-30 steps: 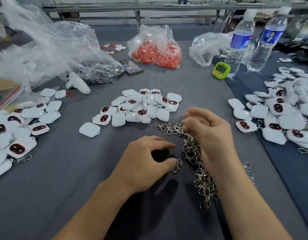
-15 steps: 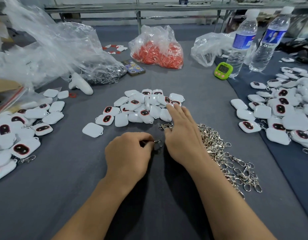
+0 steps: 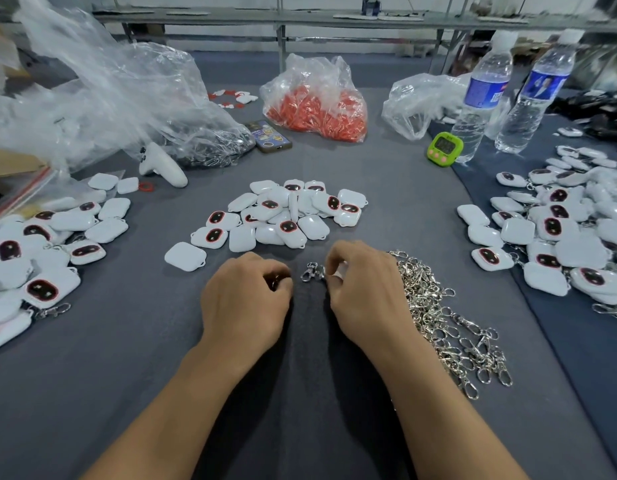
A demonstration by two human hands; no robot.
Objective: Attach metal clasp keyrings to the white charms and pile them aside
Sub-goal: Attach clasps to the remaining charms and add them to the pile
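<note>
ITEM: clasp keyring point(image 3: 312, 271). Located on grey cloth point(image 3: 127, 358) between hands, just beside right hand point(image 3: 362, 296) fingertips; contact not determinable.
STOCK: heap of keyrings point(image 3: 438, 323) lying right of right hand; charm pile point(image 3: 282, 213) just beyond both hands.
LEFT HAND point(image 3: 246, 299): fingers curled, small metal ring point(image 3: 275, 279) pinched at tips.
RIGHT HAND: fingers curled over white piece point(image 3: 337, 273), judged charm; mostly hidden.
HANDLING (judged): keyring light, rigid, slippery, easily tangled; best taken by clasp body, gate pressed by thumb. Charm light, hard, glossy; best pinched across flat faces, corner loop left exposed.
</note>
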